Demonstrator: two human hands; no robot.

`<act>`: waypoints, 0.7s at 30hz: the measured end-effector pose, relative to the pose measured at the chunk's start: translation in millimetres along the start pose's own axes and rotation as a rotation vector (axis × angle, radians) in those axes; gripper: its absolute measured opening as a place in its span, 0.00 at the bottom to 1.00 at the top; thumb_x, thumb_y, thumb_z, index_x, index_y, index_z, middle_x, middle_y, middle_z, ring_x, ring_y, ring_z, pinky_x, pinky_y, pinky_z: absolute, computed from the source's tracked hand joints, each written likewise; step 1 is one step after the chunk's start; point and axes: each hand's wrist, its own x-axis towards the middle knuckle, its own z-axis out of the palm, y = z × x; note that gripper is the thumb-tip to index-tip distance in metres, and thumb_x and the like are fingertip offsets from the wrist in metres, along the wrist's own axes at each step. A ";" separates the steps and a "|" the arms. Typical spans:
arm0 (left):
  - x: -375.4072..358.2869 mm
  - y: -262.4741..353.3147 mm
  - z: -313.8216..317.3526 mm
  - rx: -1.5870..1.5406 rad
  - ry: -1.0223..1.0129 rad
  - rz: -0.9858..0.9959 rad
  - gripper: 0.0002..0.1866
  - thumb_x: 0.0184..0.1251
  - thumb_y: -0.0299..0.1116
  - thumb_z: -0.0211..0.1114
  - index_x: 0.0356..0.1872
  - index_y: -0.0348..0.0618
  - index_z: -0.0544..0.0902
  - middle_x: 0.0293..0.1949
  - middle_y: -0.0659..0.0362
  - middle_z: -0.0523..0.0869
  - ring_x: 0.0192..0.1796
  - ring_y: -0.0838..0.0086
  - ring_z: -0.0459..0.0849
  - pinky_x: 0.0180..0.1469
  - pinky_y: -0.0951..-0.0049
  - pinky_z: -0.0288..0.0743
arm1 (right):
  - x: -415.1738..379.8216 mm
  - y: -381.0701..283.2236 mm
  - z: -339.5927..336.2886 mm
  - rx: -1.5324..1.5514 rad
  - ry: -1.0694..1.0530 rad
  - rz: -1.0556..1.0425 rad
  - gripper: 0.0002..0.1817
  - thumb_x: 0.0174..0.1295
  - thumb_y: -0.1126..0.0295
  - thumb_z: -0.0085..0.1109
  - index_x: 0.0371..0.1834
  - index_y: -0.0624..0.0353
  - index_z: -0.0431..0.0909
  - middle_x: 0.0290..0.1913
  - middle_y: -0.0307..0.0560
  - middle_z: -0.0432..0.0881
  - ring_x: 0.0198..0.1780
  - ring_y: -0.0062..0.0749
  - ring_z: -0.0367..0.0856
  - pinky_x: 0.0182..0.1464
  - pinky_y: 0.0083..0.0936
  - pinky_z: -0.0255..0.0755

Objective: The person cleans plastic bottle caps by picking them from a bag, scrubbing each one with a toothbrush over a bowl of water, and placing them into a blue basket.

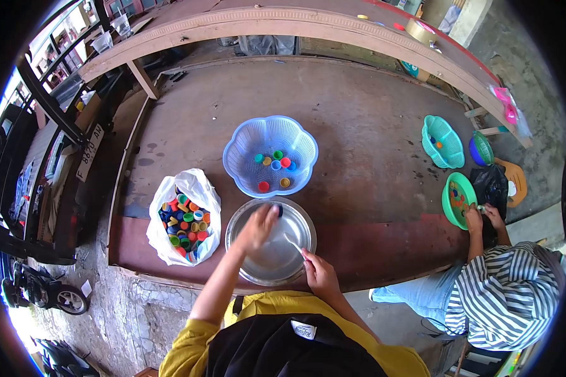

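Observation:
My left hand (258, 229) is over the left part of a round metal basin (233, 267), its fingers closed around a dark bottle cap (278, 212). Lower right, my right hand (319, 271) grips the handle of a thin, light-coloured tool (294, 242) that reaches into the basin. Just beyond the basin stands a blue scalloped plastic basket (270, 132) with several coloured caps at its bottom. To the left of the basin, a white plastic bag (163, 242) lies open, full of caps in many colours.
At the right a co-worker in a striped shirt (500, 295) has both hands at a green basin (447, 204). A teal basket (448, 151), a black bag (492, 185) and an orange object (517, 173) are nearby. A wooden rail (264, 17) crosses the table's far side.

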 end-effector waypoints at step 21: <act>-95.6 -122.7 -109.0 0.323 0.569 -0.112 0.14 0.60 0.29 0.62 0.47 0.38 0.78 0.39 0.51 0.83 0.38 0.65 0.83 0.42 0.68 0.77 | 1.3 -0.2 2.9 0.020 -0.103 -0.029 0.17 0.64 0.73 0.51 0.56 0.55 0.75 0.40 0.53 0.82 0.39 0.47 0.81 0.40 0.34 0.75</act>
